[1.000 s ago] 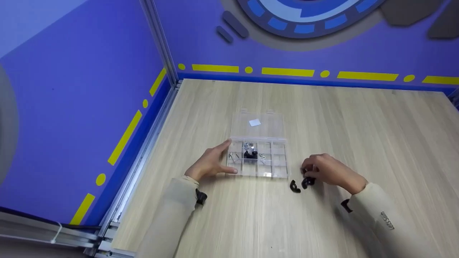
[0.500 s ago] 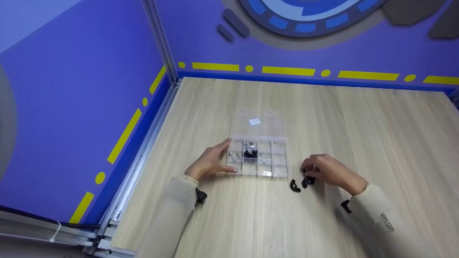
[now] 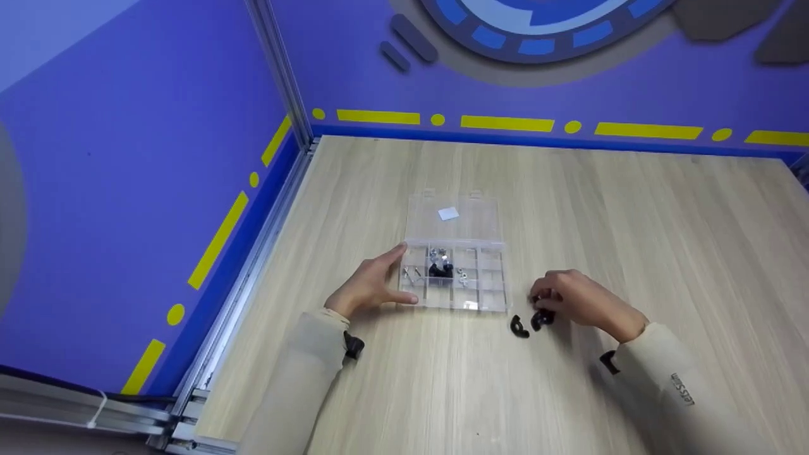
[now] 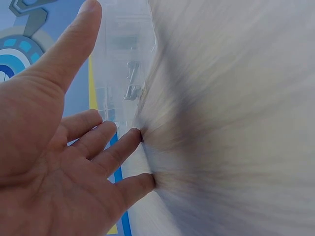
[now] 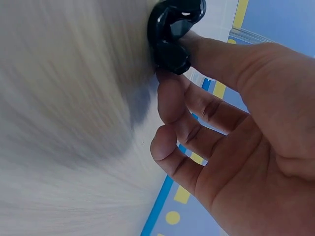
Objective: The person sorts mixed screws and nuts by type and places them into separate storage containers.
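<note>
A clear compartment box (image 3: 492, 297) lies on the table with its lid (image 3: 420, 221) folded back. Small screws (image 3: 412, 274), silvery hardware (image 3: 440, 254), a black curved piece (image 3: 440, 271) and small nuts (image 3: 463, 277) sit in separate compartments. My left hand (image 3: 371, 284) rests at the box's left side, fingers and thumb spread and fairly straight, as the left wrist view (image 4: 74, 162) also shows. Right of the box, my right hand (image 3: 578, 300) pinches a glossy black C-shaped piece (image 5: 167, 42) at the tabletop; fingers partly hide it. Another black curved piece (image 3: 519, 327) lies just left of it.
The pale wood table (image 3: 632, 215) extends around the box. Blue panels (image 3: 158, 126) with yellow marks stand at its left and back, joined by a metal corner post (image 3: 281, 69). A small white label (image 3: 448, 213) is on the lid.
</note>
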Demonstrator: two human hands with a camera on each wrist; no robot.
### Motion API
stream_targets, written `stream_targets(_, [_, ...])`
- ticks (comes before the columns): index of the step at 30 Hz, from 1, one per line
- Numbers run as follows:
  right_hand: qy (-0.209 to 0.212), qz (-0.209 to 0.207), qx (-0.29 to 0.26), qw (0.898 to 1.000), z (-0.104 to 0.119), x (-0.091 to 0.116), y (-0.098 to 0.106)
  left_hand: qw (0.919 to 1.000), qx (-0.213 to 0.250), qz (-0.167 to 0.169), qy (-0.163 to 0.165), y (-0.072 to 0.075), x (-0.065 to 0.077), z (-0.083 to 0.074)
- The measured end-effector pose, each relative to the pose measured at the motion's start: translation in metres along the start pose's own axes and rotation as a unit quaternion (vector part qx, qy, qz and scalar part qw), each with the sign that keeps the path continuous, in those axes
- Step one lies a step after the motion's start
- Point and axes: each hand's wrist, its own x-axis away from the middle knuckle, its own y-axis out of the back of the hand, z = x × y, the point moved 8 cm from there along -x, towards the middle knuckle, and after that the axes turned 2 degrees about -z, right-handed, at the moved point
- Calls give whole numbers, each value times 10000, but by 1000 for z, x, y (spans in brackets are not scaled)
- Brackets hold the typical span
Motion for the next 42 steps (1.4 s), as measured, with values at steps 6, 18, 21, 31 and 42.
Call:
stream_targets(6, [69, -77, 0, 9999, 2, 0, 2, 10000, 20, 3, 35, 0, -1, 1])
stream_targets(18, [209, -276, 67, 9994, 6, -2, 8, 10000, 45, -8, 53, 1, 0, 1])
stream_targets(21, [214, -328, 90, 9992, 7, -2, 10, 10000, 14, 4, -42, 1, 1, 0])
stream_targets(31, [56, -433, 78, 9990, 8, -5, 16, 9999, 83, 24, -118, 1, 2, 0])
stream_targets(42, [314, -786, 197, 9962, 16, -16, 24, 10000, 39, 27, -64, 1, 0, 0])
